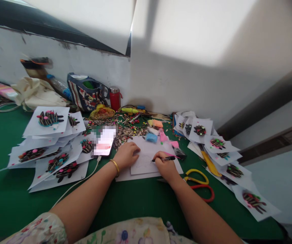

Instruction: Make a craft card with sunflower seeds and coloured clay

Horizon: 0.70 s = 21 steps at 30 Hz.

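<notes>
My right hand [165,165] is closed around a black pen [170,158], its tip down at a white sheet of paper [142,162] that bears faint lines. My left hand [127,155] lies with its fingers loosely spread on the left part of the sheet, holding nothing; a gold bangle [115,167] circles that wrist. Under this sheet lies another white sheet. Small packets of coloured clay, among them a blue one [151,137] and a pink one [163,135], rest at the paper's far edge.
Scissors [196,177] with yellow and red handles lie by my right forearm. Left stands a stack of cards [51,135] with seed pictures; more cards [234,171] line the right. A phone [105,140] on a cable, scattered sunflower seeds [125,130] and a red flask [115,99] lie beyond.
</notes>
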Motion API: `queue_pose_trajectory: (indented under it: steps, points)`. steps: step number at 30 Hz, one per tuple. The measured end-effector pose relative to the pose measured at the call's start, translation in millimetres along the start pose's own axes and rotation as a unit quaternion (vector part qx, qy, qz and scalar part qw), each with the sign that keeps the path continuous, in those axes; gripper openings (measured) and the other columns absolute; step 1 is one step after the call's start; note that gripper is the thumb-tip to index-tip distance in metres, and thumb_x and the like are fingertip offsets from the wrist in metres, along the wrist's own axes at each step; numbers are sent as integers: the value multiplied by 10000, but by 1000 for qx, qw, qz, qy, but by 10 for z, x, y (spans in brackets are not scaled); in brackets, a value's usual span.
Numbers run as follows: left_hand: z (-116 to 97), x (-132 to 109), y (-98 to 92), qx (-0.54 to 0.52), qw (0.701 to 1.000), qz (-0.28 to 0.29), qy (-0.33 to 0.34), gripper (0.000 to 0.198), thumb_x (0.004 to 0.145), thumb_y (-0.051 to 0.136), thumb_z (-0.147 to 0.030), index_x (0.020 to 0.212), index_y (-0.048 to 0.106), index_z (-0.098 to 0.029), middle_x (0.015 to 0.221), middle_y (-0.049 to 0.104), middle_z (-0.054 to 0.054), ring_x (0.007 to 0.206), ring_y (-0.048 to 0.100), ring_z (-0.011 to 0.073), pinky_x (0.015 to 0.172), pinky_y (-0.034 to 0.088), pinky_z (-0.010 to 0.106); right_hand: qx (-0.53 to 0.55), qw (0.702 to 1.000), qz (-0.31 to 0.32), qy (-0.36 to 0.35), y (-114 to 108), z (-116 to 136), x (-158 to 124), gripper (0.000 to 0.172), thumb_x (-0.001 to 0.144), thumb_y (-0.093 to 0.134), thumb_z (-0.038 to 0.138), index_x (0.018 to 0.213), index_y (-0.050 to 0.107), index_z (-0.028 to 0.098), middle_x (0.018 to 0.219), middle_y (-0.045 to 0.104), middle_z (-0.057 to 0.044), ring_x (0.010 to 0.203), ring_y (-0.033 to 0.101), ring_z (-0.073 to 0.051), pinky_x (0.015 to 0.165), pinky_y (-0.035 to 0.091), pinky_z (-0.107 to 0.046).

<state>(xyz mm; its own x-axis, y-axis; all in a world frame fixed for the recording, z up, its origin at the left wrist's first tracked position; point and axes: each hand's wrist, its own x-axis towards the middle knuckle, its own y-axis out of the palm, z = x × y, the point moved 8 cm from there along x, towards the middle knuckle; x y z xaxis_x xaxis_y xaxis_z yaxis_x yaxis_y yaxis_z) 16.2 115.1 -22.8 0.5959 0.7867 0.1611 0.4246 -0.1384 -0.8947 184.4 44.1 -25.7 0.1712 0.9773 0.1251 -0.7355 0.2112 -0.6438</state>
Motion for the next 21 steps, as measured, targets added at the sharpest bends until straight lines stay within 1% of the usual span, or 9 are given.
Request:
queue_pose_trajectory:
  steps: [9, 17, 21]
  points:
    - [-1, -1, -5, -4, 1000, 0, -2, 227, 783, 636, -253, 998, 706, -233, 1080, 649, 62, 1026, 579, 238, 930, 423, 357, 13, 1000, -3, -15, 1, 20, -6, 178, 727, 431, 198, 671, 598, 230, 703, 645, -6, 742, 583, -193, 639, 417, -279]
    - [0, -1, -3, -5, 1000, -4, 2, 230, 781, 634, -251, 998, 709, -232, 1078, 652, 60, 1021, 581, 240, 924, 430, 359, 8, 1000, 13, -6, 31, 3, -14, 170, 722, 436, 194, 668, 594, 226, 691, 638, 0, 725, 582, -191, 631, 407, -284]
    - [-3, -1, -3, -6, 1000, -2, 1, 229, 781, 634, -242, 996, 709, -227, 1080, 654, 62, 1025, 581, 236, 931, 426, 356, 26, 999, 22, -19, 52, 21, -16, 180, 729, 427, 180, 668, 590, 224, 694, 636, 0, 727, 584, -187, 642, 420, -280]
